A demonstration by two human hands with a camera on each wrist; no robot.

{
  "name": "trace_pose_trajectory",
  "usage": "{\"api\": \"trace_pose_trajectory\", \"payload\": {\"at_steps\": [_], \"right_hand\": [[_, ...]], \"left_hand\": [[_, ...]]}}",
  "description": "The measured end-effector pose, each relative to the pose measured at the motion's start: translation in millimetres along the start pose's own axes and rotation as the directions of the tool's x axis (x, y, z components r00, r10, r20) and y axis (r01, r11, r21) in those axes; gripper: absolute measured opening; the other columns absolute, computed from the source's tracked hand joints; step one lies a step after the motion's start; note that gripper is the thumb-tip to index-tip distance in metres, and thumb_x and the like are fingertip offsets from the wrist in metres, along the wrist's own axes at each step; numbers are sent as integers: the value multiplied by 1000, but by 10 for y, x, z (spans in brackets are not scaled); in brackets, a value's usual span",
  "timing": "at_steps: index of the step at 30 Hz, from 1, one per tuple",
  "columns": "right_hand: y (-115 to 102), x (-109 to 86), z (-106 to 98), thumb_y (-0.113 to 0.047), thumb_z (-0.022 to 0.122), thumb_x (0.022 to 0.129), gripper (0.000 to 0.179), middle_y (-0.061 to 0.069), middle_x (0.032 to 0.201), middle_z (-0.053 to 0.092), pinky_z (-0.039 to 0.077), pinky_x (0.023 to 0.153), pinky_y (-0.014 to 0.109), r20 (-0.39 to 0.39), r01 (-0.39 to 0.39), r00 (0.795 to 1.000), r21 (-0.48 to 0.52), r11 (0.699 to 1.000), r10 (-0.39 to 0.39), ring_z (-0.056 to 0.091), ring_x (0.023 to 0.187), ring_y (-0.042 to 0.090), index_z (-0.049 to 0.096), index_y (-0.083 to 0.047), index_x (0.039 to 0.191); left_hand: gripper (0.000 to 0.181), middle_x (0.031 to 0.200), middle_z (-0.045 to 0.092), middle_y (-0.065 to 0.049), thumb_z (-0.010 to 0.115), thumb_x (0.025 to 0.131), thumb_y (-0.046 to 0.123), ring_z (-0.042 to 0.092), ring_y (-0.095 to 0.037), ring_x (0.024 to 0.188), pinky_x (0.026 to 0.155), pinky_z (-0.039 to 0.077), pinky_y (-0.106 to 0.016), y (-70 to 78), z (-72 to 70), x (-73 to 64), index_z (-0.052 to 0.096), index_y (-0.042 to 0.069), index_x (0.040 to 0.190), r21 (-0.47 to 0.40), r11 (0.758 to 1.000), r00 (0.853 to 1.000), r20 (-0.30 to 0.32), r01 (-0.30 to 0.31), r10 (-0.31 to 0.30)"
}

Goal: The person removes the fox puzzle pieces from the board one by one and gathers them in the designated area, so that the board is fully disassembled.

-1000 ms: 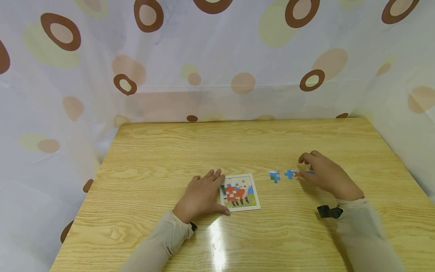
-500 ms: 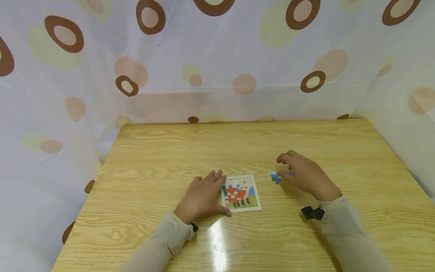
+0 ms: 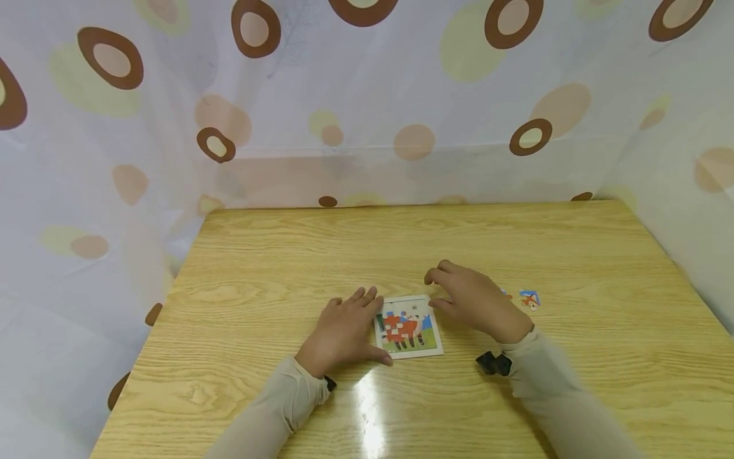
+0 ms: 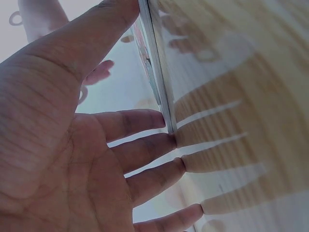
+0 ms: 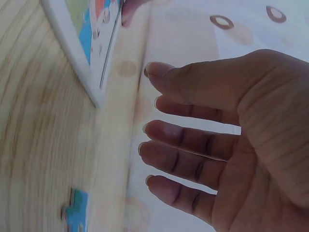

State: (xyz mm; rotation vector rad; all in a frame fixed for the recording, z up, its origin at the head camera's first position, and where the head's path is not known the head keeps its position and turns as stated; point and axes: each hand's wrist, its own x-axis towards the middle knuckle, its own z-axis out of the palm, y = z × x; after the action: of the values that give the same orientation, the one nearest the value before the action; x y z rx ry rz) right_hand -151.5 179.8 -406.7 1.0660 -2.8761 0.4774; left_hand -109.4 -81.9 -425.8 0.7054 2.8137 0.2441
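White-edged animal puzzle (image 3: 417,352) touches the spread left hand (image 3: 341,330); the loose, empty right hand (image 3: 476,299) came beside it, leaving jigsaw pieces (image 3: 530,299) outside.

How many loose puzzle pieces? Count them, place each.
3: an orange-blue piece right of the right hand; a partly covered piece at that hand's edge; a blue-green piece low in the right wrist view. The hand may hide more.
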Motion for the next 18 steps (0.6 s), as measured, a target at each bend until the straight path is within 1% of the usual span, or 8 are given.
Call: {"api": "trace_pose_trajectory", "payload": {"at_steps": [5,8,11,13,18], "right_hand": [[-130,102,82,-19,81,92,29,6,105,63,53,65,32,69,7,998,55,998,-11,58,73,11,68,-7,115],[-207,149,152,-19,80,93,29,4,104,62,52,64,30,107,25,994,95,995,-35,57,72,9,67,-8,117],[-279,177,226,-19,79,93,32,3,103,60,51,64,27,125,44,990,130,990,-61,56,72,8,67,-7,120],[-318,183,276,-20,79,94,35,3,104,59,51,65,26,126,58,989,146,988,-77,55,73,7,66,-6,123],[-369,178,397,-23,80,93,42,3,102,57,48,64,26,84,99,990,170,980,-115,51,72,7,66,-4,128]], "left_hand": [[111,163,39,-11,80,71,74,37,-30,150,109,41,-58,0,-6,4,45,12,156,15,1000,1000,-11,-4,4],[110,162,40,-11,80,71,74,38,-30,149,108,41,-57,1,-17,6,47,12,155,23,1000,1000,-18,-5,6],[109,162,40,-11,80,71,74,38,-30,149,108,42,-58,-3,-24,9,48,13,155,26,1000,1000,-17,-5,5],[109,163,40,-11,80,71,74,38,-30,149,108,41,-58,-7,-21,13,47,13,155,26,1000,1000,-11,-5,5],[111,164,37,-11,79,72,74,36,-30,150,109,41,-58,-10,-7,13,44,13,158,23,1000,1000,7,-11,11]]}}
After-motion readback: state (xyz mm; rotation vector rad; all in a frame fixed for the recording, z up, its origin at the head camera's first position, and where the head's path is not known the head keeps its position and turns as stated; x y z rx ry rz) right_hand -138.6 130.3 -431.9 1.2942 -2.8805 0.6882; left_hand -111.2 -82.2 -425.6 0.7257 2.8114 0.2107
